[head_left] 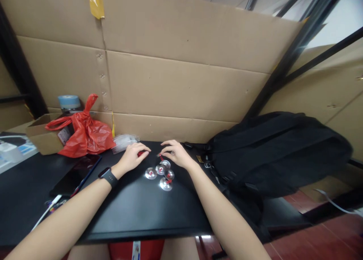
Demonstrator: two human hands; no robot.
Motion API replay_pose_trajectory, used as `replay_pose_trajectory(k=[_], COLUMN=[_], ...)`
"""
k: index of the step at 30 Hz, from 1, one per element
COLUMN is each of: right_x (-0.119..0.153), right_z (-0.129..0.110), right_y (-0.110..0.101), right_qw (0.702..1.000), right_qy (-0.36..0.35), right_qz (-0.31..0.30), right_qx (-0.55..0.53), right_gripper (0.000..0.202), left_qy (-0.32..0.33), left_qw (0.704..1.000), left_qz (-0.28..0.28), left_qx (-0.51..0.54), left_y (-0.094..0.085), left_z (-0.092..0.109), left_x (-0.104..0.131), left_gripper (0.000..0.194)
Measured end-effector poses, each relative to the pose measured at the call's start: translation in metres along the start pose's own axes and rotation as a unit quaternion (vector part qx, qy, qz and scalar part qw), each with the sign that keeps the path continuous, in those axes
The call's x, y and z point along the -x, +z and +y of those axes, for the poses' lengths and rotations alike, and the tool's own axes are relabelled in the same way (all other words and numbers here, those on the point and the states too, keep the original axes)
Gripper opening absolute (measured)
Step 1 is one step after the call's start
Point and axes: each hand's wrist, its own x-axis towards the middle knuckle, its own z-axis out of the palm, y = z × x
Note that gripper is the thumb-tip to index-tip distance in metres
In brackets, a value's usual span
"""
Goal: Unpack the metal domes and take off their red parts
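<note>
Several small silvery metal discs with red centres lie grouped on the black table, some overlapping. My left hand, with a dark watch on the wrist, is up and left of the discs; its fingers are curled around something small and red, partly hidden under them. Just above the discs on the right is my right hand, its thumb and fingers apart. A short red piece runs from near its fingertips down to the upper disc; whether the fingers touch it is unclear.
A red plastic bag, a cardboard box, a clear plastic packet and a dark tablet are on the left. A black backpack fills the right. Cardboard panels stand behind.
</note>
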Motion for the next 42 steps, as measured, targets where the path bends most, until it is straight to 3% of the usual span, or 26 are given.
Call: replay_pose_trajectory(k=[5, 9, 14, 16, 19, 23, 26, 30, 34, 38, 40, 42], right_x=[-0.005, -0.006, -0.005, -0.005, -0.004, -0.002, 0.003, 0.015, 0.02, 0.019, 0.016, 0.013], right_z=[-0.028, -0.034, -0.036, -0.038, -0.035, -0.008, 0.027, 0.064, 0.076, 0.07, 0.06, 0.047], right_y=[-0.003, 0.001, 0.005, 0.005, 0.001, -0.005, -0.001, 0.011, 0.017, 0.012, 0.006, 0.001], right_qw=[0.992, 0.986, 0.982, 0.983, 0.98, 0.961, 0.95, 0.948, 0.951, 0.952, 0.963, 0.979], right_qy=[-0.048, -0.029, -0.01, 0.003, 0.052, 0.134, 0.22, 0.3, 0.307, 0.298, 0.258, 0.2], right_qz=[0.016, 0.003, -0.021, -0.038, -0.038, 0.03, 0.08, 0.068, 0.041, 0.048, 0.056, 0.02], right_qx=[-0.116, -0.166, -0.187, -0.181, -0.191, -0.242, -0.207, -0.084, 0.007, 0.044, 0.057, 0.029], right_gripper=[0.005, 0.008, 0.011, 0.011, 0.014, 0.024, 0.024, 0.025, 0.02, 0.018, 0.02, 0.015], left_qy=[0.005, -0.019, -0.026, -0.016, 0.001, -0.002, -0.023, -0.032, -0.035, -0.043, -0.048, -0.045], left_qw=[0.988, 0.984, 0.969, 0.973, 0.991, 0.994, 0.988, 0.985, 0.985, 0.988, 0.991, 0.992], left_qz=[-0.048, -0.074, -0.174, -0.185, -0.13, -0.04, -0.035, -0.057, -0.059, -0.047, -0.029, -0.019], left_qx=[0.145, 0.162, 0.172, 0.139, 0.028, -0.106, -0.149, -0.16, -0.16, -0.14, -0.125, -0.112], left_y=[0.003, 0.002, -0.001, -0.002, -0.004, -0.012, -0.015, -0.012, -0.007, -0.006, -0.005, -0.004], left_z=[0.017, 0.018, 0.015, 0.013, 0.006, -0.01, -0.023, -0.034, -0.039, -0.042, -0.043, -0.041], left_x=[0.0, 0.0, 0.0, 0.0, -0.001, 0.0, 0.003, 0.006, 0.006, 0.006, 0.005, 0.005], left_gripper=[0.017, 0.013, 0.014, 0.015, 0.014, 0.019, 0.017, 0.015, 0.015, 0.014, 0.016, 0.019])
